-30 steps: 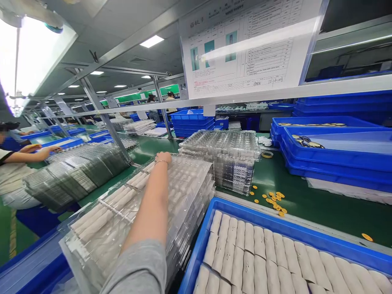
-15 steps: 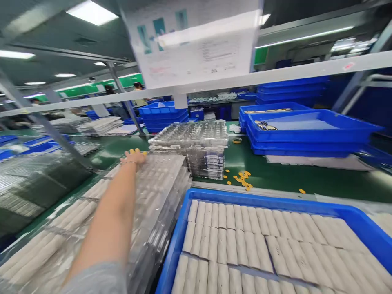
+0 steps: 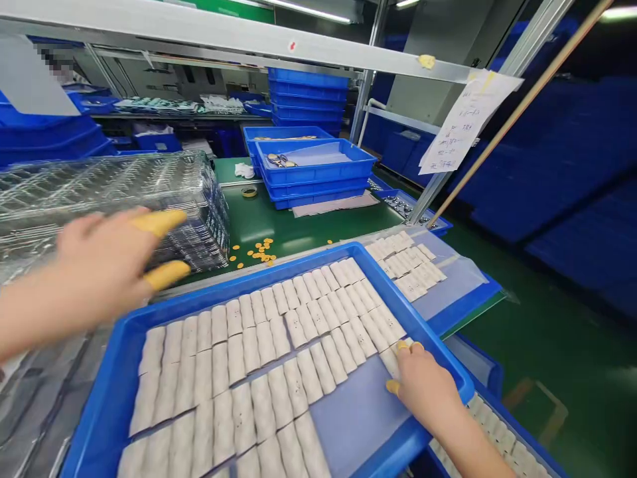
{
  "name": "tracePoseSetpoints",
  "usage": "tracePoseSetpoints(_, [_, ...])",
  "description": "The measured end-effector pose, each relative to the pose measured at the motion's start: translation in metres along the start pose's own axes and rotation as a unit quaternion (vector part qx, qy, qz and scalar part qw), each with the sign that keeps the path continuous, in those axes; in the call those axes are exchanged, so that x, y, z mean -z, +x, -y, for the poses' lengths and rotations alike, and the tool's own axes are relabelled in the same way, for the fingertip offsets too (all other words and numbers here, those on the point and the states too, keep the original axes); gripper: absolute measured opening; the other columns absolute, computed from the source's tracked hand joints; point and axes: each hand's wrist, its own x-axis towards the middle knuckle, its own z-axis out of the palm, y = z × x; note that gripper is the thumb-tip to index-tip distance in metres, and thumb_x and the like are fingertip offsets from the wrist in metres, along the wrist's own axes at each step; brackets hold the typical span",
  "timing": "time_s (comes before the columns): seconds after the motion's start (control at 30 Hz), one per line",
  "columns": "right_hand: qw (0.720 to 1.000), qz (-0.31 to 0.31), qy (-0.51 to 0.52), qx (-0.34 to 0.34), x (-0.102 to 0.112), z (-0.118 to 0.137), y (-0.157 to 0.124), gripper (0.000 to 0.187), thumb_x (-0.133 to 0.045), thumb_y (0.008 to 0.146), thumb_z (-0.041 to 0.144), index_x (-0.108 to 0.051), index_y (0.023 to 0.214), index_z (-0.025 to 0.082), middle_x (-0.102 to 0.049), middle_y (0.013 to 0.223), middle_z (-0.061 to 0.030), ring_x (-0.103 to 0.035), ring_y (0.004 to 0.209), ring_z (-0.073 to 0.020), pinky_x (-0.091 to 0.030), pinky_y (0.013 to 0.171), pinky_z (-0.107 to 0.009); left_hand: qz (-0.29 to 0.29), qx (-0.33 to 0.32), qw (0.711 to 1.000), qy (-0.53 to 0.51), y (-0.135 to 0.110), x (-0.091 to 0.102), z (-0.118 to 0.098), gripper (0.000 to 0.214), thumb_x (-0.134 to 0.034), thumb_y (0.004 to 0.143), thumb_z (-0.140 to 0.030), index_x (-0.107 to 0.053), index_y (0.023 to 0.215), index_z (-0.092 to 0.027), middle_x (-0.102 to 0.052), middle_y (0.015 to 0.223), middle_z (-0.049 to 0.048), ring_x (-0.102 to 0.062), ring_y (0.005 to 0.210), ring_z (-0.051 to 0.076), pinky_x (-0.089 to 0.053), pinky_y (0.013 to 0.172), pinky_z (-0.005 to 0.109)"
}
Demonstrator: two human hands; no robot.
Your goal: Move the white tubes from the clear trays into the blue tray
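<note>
My left hand (image 3: pixel 109 255), blurred by motion, hangs over the left rim of the blue tray (image 3: pixel 239 284). Its thumb and forefinger, in yellow finger cots, are spread with nothing between them. Rows of off-white wrapped rolls (image 3: pixel 271 342) fill most of the tray, and a bare patch of bluish liner shows at the near right. At the tray's right side, my right hand (image 3: pixel 428 382), also in yellow finger cots, has fingers and thumb around an off-white wrapped roll (image 3: pixel 390 361) at a row's end. That hand partly covers the roll.
Stacked clear plastic trays (image 3: pixel 174 206) stand on the left. Yellow finger cots (image 3: pixel 259 251) lie scattered on the green bench (image 3: pixel 293 229), near a tape roll (image 3: pixel 249 191). Stacked blue bins (image 3: pixel 313 174) sit behind. More rolls (image 3: pixel 408 265) lie on the right; a metal rail (image 3: pixel 209 40) crosses above.
The view has swung right. My left hand has come back from the far end of the clear tray stack towards the blue tray. My right hand has come into view, at a roll.
</note>
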Motion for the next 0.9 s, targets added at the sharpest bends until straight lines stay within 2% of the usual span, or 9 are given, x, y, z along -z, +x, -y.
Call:
tracePoseSetpoints(0.07, [1.0, 0.011, -0.005, 0.001, 0.003, -0.005, 0.002, 0.025, -0.069, 0.093, 0.025, -0.06, 0.113, 0.012, -0.062, 0.11, -0.0089, -0.063, 0.095, -0.0263, -0.057, 0.078, -0.041, -0.009, -0.134, 0.988, -0.074, -0.029, 0.005, -0.062, 0.055, -0.04, 0.086, -0.043, -0.048, 0.133, -0.016, -0.058, 0.134, 0.0144, -0.037, 0.136, 0.034, -0.012, 0.113, 0.055])
tracePoseSetpoints(0.17, [1.0, 0.026, -0.001, 0.018, 0.0, -0.01, 0.005, 0.027, -0.069, 0.094, 0.026, -0.06, 0.116, 0.013, -0.062, 0.111, -0.0089, -0.064, 0.093, -0.0254, -0.057, 0.079, -0.041, 0.101, -0.239, 0.941, -0.219, -0.067, 0.013, -0.138, 0.054, -0.052, 0.082, -0.039, -0.048, 0.136, -0.029, -0.059, 0.135, 0.0107, -0.038, 0.136, 0.036, -0.004, 0.114, 0.059])
tracePoseSetpoints(0.27, [0.998, 0.03, 0.011, 0.045, -0.006, -0.01, 0.007, 0.033, -0.069, 0.094, 0.026, -0.057, 0.121, 0.013, -0.06, 0.118, -0.0106, -0.062, 0.1, -0.0278, -0.055, 0.083, -0.044, 0.245, -0.271, 0.878, -0.309, -0.09, 0.018, -0.184, 0.06, -0.051, 0.085, -0.029, -0.038, 0.144, -0.026, -0.052, 0.141, 0.0141, -0.035, 0.137, 0.038, -0.005, 0.112, 0.064])
tracePoseSetpoints(0.33, [0.997, 0.034, 0.022, 0.065, -0.008, -0.009, 0.006, 0.035, -0.069, 0.093, 0.025, -0.056, 0.124, 0.014, -0.059, 0.12, -0.0111, -0.062, 0.102, -0.0284, -0.055, 0.085, -0.045, 0.296, -0.269, 0.851, -0.34, -0.098, 0.019, -0.202, 0.06, -0.052, 0.085, -0.026, -0.039, 0.143, -0.023, -0.052, 0.141, 0.016, -0.035, 0.137, 0.039, -0.007, 0.112, 0.066])
tracePoseSetpoints(0.5, [0.992, 0.04, 0.067, 0.095, -0.009, -0.014, 0.005, 0.031, -0.066, 0.095, 0.018, -0.056, 0.124, 0.013, -0.061, 0.117, -0.0103, -0.063, 0.101, -0.0281, -0.054, 0.087, -0.047, 0.315, -0.219, 0.829, -0.406, -0.114, 0.018, -0.214, 0.054, -0.057, 0.083, -0.025, -0.048, 0.137, -0.025, -0.061, 0.127, 0.0148, -0.046, 0.128, 0.037, -0.008, 0.113, 0.065])
tracePoseSetpoints(0.63, [0.984, 0.051, 0.13, 0.108, -0.01, -0.027, 0.008, 0.018, -0.065, 0.095, 0.017, -0.061, 0.112, 0.012, -0.063, 0.11, -0.0079, -0.063, 0.098, -0.0267, -0.052, 0.087, -0.047, 0.319, -0.149, 0.816, -0.457, -0.133, 0.012, -0.199, 0.05, -0.056, 0.085, -0.031, -0.05, 0.135, -0.03, -0.064, 0.119, 0.0115, -0.056, 0.116, 0.032, -0.009, 0.114, 0.063])
tracePoseSetpoints(0.73, [0.966, 0.065, 0.215, 0.132, -0.005, -0.037, 0.007, 0.012, -0.065, 0.093, 0.016, -0.061, 0.104, 0.012, -0.062, 0.103, -0.0073, -0.061, 0.096, -0.0274, -0.048, 0.088, -0.049, 0.346, -0.072, 0.796, -0.492, -0.149, 0.008, -0.186, 0.05, -0.056, 0.086, -0.038, -0.05, 0.135, -0.034, -0.063, 0.12, 0.0103, -0.055, 0.117, 0.033, -0.018, 0.112, 0.061])
tracePoseSetpoints(0.83, [0.907, 0.099, 0.35, 0.211, 0.006, -0.04, -0.002, 0.02, -0.059, 0.092, 0.017, -0.055, 0.111, 0.015, -0.06, 0.106, -0.0088, -0.058, 0.099, -0.0275, -0.045, 0.09, -0.045, 0.401, 0.007, 0.749, -0.528, -0.164, 0.009, -0.186, 0.056, -0.055, 0.085, -0.045, -0.044, 0.139, -0.038, -0.055, 0.133, 0.01, -0.046, 0.127, 0.035, -0.029, 0.109, 0.058])
tracePoseSetpoints(0.9, [0.837, 0.161, 0.442, 0.28, 0.013, -0.031, -0.011, 0.028, -0.059, 0.091, 0.031, -0.053, 0.114, 0.018, -0.061, 0.1, -0.0071, -0.059, 0.09, -0.0255, -0.049, 0.08, -0.038, 0.426, 0.068, 0.689, -0.582, -0.173, 0.011, -0.197, 0.066, -0.057, 0.083, -0.048, -0.035, 0.143, -0.036, -0.051, 0.135, 0.0124, -0.048, 0.124, 0.034, -0.036, 0.105, 0.055])
